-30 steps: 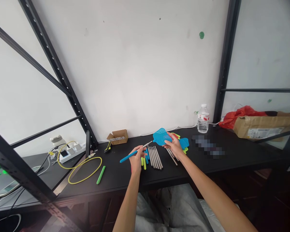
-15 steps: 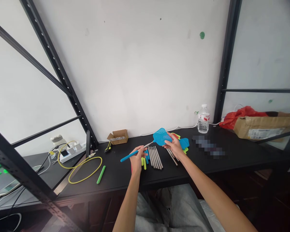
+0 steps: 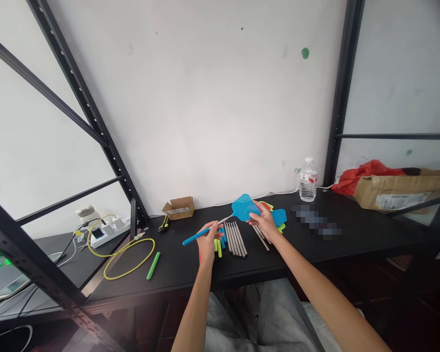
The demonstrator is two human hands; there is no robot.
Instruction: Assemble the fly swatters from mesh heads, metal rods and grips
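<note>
A blue fly swatter is held across both hands above the black table. My left hand is closed around its shaft by the blue handle, whose end points to the left. My right hand pinches the mesh head, thumb on top. Below the swatter lies a row of several metal rods. Yellow-green handles and blue handles lie beside my left hand, partly hidden. More rods lie under my right hand. Behind it are another blue swatter head and yellow-green ones, partly covered.
A green handle and a yellow cable lie on the left. A small open cardboard box stands by the wall. Toward the right are a water bottle, a blurred item and a larger carton with a red bag.
The hands and the swatter keep practically the same pose. Only a very slight shift of the whole view shows.
</note>
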